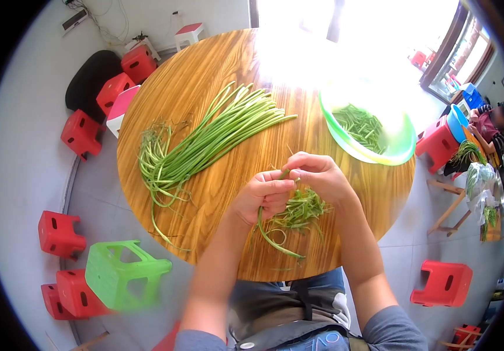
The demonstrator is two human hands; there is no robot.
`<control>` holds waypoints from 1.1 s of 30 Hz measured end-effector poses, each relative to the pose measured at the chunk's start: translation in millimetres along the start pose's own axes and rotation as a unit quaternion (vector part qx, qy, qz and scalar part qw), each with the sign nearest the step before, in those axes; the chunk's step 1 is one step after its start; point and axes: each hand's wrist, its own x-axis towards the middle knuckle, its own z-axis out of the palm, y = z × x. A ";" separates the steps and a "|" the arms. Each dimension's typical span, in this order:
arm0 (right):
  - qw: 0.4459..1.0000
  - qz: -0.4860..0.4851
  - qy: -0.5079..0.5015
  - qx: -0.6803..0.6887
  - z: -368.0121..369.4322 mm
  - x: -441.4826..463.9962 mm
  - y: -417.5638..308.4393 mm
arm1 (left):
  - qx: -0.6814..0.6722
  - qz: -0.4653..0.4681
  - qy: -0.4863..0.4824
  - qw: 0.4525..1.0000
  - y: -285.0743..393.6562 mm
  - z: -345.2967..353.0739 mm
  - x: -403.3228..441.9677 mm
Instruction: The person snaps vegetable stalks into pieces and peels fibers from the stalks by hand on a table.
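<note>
My left hand (pixel 266 192) is closed around a green garlic scape (pixel 262 219), whose thin curled tail hangs down onto the table. Close against it, my right hand (pixel 322 175) pinches the scape's upper end with thumb and fingers. Below both hands lies a small heap of green trimmings (pixel 300 212). A large bunch of long garlic scapes (pixel 222 137) is spread to the left, curly tips toward the table's left side. At the right stands a translucent green basin (pixel 345 143) with short cut scape pieces (pixel 360 126) inside.
The round wooden table (pixel 205 234) is in front of me. Red stools (pixel 82 133) and a green stool (pixel 117 275) stand along the left, another red stool (pixel 442 284) at the right. A person (pixel 489 126) sits at the far right near a blue basin (pixel 456 121).
</note>
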 end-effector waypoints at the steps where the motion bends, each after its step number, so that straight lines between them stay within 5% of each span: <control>1: 1.000 0.010 0.003 -0.002 -0.8 -1.1 -0.8 | -0.007 -0.011 -0.013 1.000 -1.3 -0.8 0.9; 7: 0.977 -0.016 0.178 0.115 -2.5 -0.1 3.1 | 0.099 -0.051 -0.014 0.994 -4.0 -1.0 4.7; 10: 0.958 -0.039 0.236 0.159 -9.3 1.5 1.7 | 0.181 0.045 0.091 0.978 -9.5 21.0 2.1; 13: 0.954 -0.058 0.241 0.169 -15.9 1.9 4.4 | 0.089 0.012 0.075 0.993 3.4 16.0 1.9; 16: 0.954 -0.059 0.245 0.165 -14.2 2.2 1.0 | 0.373 0.090 0.141 0.912 0.2 4.8 2.0; 22: 0.975 -0.020 0.179 0.131 -15.4 0.5 -0.9 | 0.533 0.191 0.304 0.766 -5.5 -6.1 9.1; 28: 0.968 -0.034 0.175 0.179 -15.1 2.7 6.0 | 0.513 0.275 0.263 0.770 -2.7 6.7 8.6; 31: 0.971 -0.033 0.169 0.169 -13.1 2.5 9.1 | 0.408 0.056 0.322 0.852 8.9 33.5 -3.1; 33: 0.975 -0.030 0.157 0.156 -10.4 2.1 9.3 | 0.444 0.132 0.287 0.838 2.3 23.5 1.2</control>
